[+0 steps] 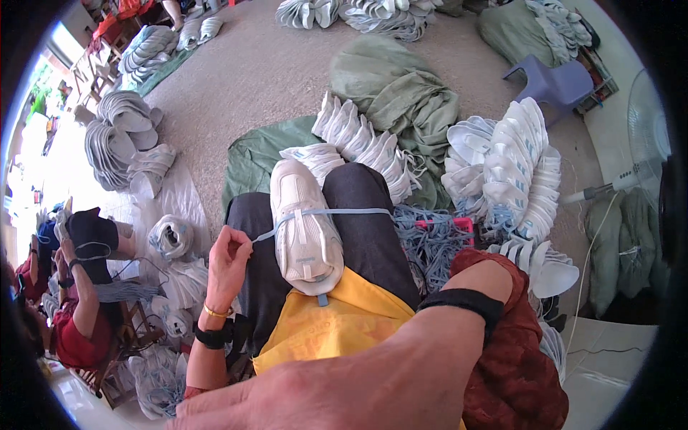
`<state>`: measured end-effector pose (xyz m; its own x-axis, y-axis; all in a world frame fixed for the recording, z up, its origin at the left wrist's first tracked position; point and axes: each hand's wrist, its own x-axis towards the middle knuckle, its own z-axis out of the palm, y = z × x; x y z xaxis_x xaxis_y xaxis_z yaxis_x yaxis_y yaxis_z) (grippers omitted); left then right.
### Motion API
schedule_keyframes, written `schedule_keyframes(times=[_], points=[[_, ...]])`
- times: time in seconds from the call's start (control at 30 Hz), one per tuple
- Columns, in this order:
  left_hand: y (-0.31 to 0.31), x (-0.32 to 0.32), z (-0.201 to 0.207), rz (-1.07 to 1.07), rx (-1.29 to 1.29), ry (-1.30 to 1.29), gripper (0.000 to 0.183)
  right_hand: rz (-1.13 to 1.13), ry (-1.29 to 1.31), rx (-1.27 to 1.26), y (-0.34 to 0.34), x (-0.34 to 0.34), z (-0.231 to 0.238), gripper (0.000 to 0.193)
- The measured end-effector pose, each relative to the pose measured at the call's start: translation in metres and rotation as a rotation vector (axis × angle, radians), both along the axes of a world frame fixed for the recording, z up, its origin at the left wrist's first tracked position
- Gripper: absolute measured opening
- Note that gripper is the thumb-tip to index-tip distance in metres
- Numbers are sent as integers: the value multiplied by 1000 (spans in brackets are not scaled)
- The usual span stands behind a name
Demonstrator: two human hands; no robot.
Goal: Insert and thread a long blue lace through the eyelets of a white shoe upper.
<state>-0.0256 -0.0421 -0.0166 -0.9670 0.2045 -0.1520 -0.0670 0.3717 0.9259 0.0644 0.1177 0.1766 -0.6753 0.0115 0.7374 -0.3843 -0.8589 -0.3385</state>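
Note:
A white shoe upper [304,247] lies on my lap between my dark-trousered thighs, its lower end over a yellow apron [337,315]. One light blue lace [358,211] crosses it and runs over my right thigh. At the left end of that lace, my left hand [228,261] is closed in a pinch beside my left thigh. Very near the camera, my right hand [315,394] reaches across the bottom toward the left. Its back faces me, and its fingers are largely cut off by the lower edge, so what they hold is hidden.
Beside my right thigh stands a pink basket [464,228] heaped with blue laces [426,244]. Stacked white uppers [519,168] and green sacks [390,86] lie ahead. A purple stool [548,82] and a fan [645,129] are at right; a co-worker in red [79,330] sits at left.

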Motion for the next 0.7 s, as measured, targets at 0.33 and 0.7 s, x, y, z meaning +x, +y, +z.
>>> schedule_keyframes(times=[0.33,0.7], points=[[4,-2,-5,-34,-52,23,4,126,-83,-87,-1,7,20,33],[-2,-5,-7,-11,9,27,7,254,-28,286,38,-28,35,14]])
